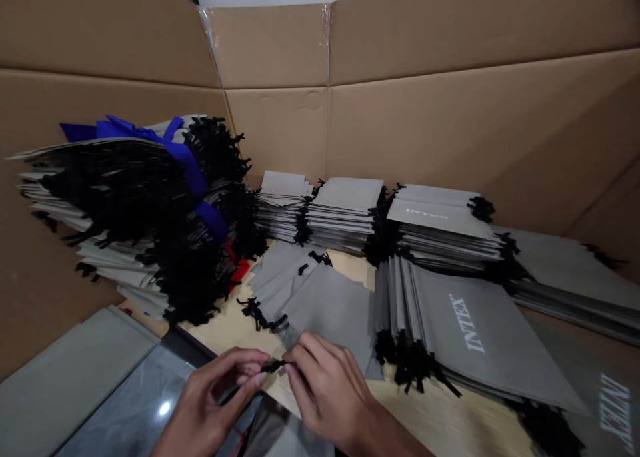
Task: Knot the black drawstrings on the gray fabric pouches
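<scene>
My left hand [220, 393] and my right hand [327, 390] meet at the bottom centre, both pinching a black drawstring [276, 365] between thumb and fingertips. The cord belongs to a grey fabric bag [333, 307] lying flat just beyond my fingers, on top of a few fanned grey bags [280, 273]. Both hands have their fingers closed on the string.
Stacks of grey drawstring bags printed INTEX [470, 323] lie to the right and along the back [345, 210]. A tall messy pile with black cords and blue ribbon [145, 210] stands at left. Cardboard walls [450, 110] surround the wooden surface [235, 323]. A glossy grey panel [135, 403] lies at bottom left.
</scene>
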Motion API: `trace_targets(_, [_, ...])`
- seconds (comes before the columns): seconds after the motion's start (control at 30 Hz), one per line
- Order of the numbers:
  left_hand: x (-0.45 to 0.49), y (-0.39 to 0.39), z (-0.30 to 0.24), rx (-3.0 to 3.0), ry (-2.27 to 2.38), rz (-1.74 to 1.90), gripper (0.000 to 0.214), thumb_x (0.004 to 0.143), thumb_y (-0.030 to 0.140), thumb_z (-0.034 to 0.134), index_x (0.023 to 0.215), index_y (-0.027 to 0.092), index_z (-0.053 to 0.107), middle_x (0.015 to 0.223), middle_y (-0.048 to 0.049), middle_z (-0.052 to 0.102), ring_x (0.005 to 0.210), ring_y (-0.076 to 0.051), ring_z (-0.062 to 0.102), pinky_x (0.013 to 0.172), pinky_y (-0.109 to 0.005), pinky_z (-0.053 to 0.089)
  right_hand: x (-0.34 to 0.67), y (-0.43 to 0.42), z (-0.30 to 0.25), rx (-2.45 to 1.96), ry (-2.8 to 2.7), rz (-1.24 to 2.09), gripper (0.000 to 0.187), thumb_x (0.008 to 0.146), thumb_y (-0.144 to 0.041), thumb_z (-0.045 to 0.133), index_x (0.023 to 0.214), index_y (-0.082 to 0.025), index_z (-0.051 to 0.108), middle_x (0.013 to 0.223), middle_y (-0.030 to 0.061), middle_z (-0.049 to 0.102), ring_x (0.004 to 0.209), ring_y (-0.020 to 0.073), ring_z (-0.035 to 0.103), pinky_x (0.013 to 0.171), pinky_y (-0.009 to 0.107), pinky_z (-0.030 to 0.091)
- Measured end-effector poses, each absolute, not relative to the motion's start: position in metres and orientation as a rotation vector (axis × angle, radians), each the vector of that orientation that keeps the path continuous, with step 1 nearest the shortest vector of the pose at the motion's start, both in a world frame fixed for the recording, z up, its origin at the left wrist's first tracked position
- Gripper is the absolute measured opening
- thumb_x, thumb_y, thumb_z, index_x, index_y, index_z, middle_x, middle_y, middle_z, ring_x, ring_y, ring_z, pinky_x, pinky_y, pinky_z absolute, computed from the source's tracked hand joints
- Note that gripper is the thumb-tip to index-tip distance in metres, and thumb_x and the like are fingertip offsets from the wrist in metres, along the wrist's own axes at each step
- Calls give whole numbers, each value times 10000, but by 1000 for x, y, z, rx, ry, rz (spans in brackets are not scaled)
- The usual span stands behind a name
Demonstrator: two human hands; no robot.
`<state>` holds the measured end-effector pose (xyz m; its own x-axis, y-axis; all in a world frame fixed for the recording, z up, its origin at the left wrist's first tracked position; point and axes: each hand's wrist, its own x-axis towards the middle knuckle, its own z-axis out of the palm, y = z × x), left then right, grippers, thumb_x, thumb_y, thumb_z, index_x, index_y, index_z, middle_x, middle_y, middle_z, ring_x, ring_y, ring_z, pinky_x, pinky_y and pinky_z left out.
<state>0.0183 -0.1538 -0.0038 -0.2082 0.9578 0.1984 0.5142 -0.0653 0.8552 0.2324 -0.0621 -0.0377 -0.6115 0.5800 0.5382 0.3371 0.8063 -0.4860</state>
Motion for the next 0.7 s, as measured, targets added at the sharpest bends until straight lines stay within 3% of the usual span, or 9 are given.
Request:
trace_targets(0.17, [29,-151,-4,1618,1677,1211,266,938,365,837,1200,332,869,1245,-62,877,1005,-264,881,828,-244,719,231,-63,-43,-644,-2282,395,115,1063,-162,565,1083,-263,616,978,4,683,888,200,703,717,315,436])
trace_targets(0.4, [33,-141,-13,1838,1684,1207,179,981,305,805,1117,346,914,1074,-34,917,975,-231,885,890,-206,685,231,-63,-49,-635,-2349,168,107,1050,-179,640,1059,-261,571,962,-14,674,858,197,696,712,333,446])
trace_targets(0.6, [30,-145,-5,1812,1729,1212,107,954,337,830,1030,335,906,946,6,905,774,-177,858,686,-141,660,234,-61,-36,-590,-2374,45,221,945,-105,716,991,-248,554,941,-10,684,823,198,673,664,352,447])
trace_targets(0.7, [29,-144,-2,1832,1714,1257,101,941,314,833,1011,332,903,936,9,901,772,-171,856,693,-136,658,234,-62,-34,-580,-2394,63,242,920,-99,737,984,-246,557,950,-9,692,827,197,672,654,353,447])
